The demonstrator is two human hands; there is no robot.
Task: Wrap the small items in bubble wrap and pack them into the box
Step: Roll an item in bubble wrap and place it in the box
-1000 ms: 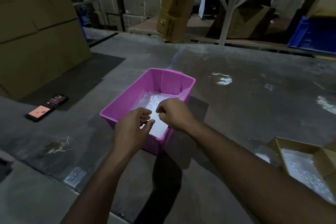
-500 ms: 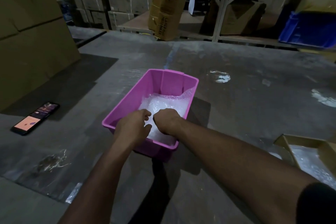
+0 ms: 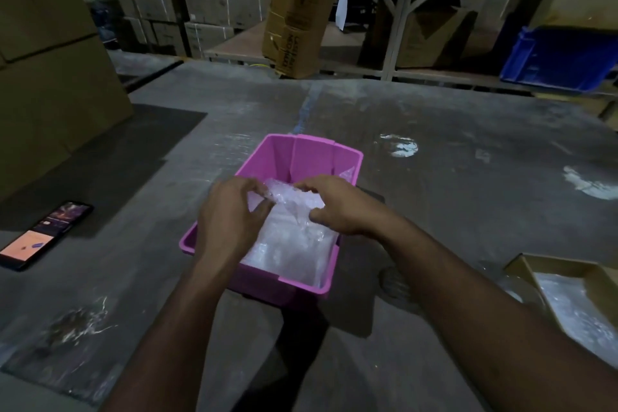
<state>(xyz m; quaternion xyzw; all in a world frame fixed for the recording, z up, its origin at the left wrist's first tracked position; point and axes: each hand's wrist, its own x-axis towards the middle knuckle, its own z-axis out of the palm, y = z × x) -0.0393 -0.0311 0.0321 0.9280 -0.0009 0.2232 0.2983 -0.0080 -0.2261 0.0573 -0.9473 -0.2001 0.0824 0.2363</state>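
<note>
A pink plastic bin (image 3: 311, 152) stands on the grey floor in front of me, holding sheets of bubble wrap (image 3: 287, 251). My left hand (image 3: 230, 217) and my right hand (image 3: 337, 204) are over the bin, both pinching a crumpled piece of bubble wrap (image 3: 291, 199) and lifting it between them. What lies under the wrap is hidden. An open cardboard box (image 3: 531, 269) lined with bubble wrap sits at the right edge of the view.
A phone (image 3: 43, 234) with a lit screen lies on the floor to the left. Large cardboard cartons (image 3: 50, 60) stand at the far left. A tall leaning carton (image 3: 301, 10), shelving and a blue crate (image 3: 561, 57) are behind the bin.
Both hands have risen from low inside the bin and moved apart, pulling a piece of bubble wrap up between them. The camera has moved closer to the bin.
</note>
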